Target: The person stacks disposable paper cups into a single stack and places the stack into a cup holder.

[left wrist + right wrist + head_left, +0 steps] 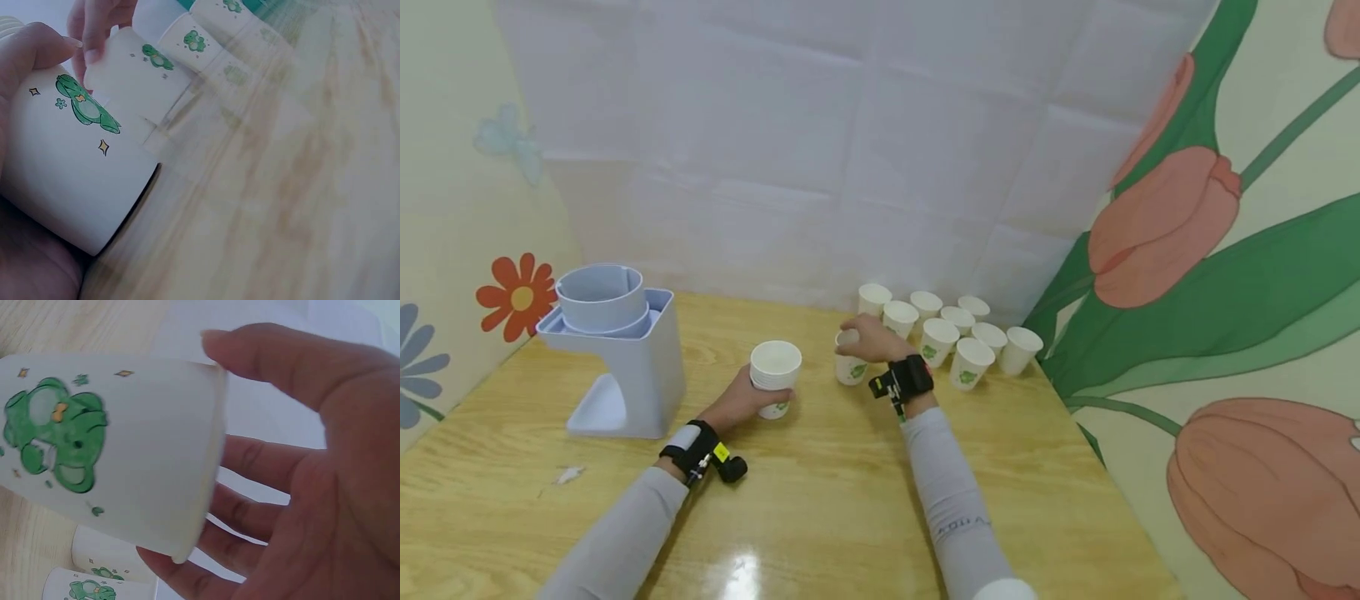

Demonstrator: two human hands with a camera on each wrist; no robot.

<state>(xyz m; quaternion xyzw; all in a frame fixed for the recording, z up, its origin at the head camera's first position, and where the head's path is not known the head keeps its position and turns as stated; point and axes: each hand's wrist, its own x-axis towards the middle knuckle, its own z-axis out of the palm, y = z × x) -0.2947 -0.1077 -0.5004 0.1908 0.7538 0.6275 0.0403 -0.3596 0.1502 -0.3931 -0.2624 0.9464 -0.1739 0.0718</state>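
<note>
Fingers and thumb of the right hand are gripping the rim of a single white paper cup with a green cartoon print. At its nine o'clock, the left hand is curling round a stack of nested white paper cups, rims facing up. Nine more upright white paper cups are clustering at the single cup's two o'clock. At the stack's nine o'clock, a pale lavender plastic stand is holding a round, open-topped lavender tub. A small white scrap is lying at the stack's eight o'clock on the yellowish wood-grain table. A creased white sheet is hanging at twelve o'clock.
</note>
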